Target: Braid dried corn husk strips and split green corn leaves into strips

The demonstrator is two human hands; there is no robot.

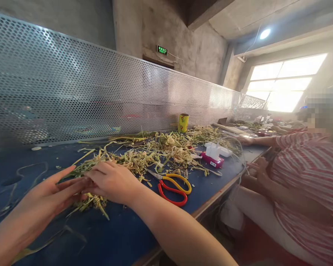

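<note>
My left hand (48,194) lies with its fingers stretched out flat, their tips touching a heap of dried yellow-green plant stems (133,157) on the blue table (122,236). My right hand (111,181) rests palm down on the near end of the same heap, fingers curled over the stems and pressed against my left fingertips. Whether it grips any stems is hidden under the palm. Scissors (173,186) with one red and one yellow handle lie on the table just right of my right hand.
A perforated metal screen (100,92) runs along the back of the table. A yellow cup (183,122) stands by it. A pink and white box (215,155) sits near the table's right edge. A person in a striped shirt (308,177) sits at the right, hands on the table.
</note>
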